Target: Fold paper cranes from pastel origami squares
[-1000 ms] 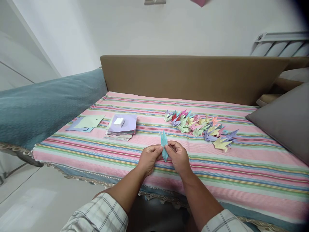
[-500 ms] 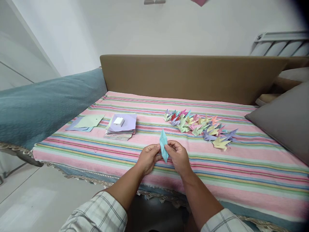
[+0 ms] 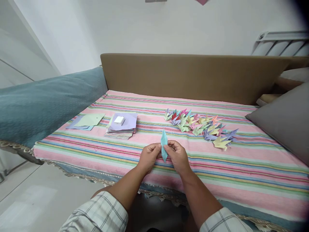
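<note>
A folded light-blue paper (image 3: 164, 141), narrow and pointed at both ends, stands upright between my two hands above the striped cloth. My left hand (image 3: 149, 157) pinches its left edge with thumb and fingers. From the other side, my right hand (image 3: 177, 156) grips it, the thumb lying against its face. Beyond and to the right lies a group of folded paper cranes (image 3: 198, 125) in many colours. Left of my hands sits a stack of paper sheets (image 3: 130, 121) with a small white block (image 3: 119, 120) on top.
A few loose green and blue sheets (image 3: 90, 120) lie at the left of the striped cloth (image 3: 231, 170). A brown backrest (image 3: 188, 77) runs behind, a blue armrest (image 3: 55, 100) stands left, and a grey cushion (image 3: 287, 119) leans at the right.
The blue paper looks narrower than before, its sides drawn closer together. My left hand has shifted slightly right, while both hands keep hold of the paper.
</note>
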Action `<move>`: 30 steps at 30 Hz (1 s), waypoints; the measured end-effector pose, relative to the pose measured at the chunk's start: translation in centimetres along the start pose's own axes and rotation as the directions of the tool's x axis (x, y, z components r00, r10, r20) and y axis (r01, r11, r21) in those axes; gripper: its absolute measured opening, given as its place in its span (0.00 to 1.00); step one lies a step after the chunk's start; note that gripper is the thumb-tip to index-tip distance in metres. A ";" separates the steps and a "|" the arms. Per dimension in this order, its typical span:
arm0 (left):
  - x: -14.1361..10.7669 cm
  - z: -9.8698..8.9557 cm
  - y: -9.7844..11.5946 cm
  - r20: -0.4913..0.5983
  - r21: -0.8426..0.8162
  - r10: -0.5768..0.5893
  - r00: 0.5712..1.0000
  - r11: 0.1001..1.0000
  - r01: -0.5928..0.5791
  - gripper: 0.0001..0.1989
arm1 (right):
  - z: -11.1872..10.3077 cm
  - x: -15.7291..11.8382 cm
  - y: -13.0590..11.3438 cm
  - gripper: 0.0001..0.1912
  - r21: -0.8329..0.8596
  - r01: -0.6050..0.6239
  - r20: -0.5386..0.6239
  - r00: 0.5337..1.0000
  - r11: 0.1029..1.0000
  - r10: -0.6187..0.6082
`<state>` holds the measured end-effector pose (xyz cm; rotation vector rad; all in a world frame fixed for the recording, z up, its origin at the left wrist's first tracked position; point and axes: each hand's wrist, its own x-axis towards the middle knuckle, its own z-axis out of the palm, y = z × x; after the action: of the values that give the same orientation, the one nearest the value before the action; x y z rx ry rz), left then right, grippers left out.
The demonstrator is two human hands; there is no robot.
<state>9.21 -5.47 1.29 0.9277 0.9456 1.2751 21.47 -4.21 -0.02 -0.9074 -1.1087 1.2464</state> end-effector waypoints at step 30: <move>0.4 -0.8 1.1 0.135 -0.011 -0.121 0.983 0.992 0.123 0.17 | -0.5 -0.2 0.4 0.13 -0.041 -0.012 0.072 0.997 0.999 0.015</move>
<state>8.05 -4.97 2.04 0.9149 0.8704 1.1025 21.84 -4.34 -0.51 -0.9075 -1.1909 1.2806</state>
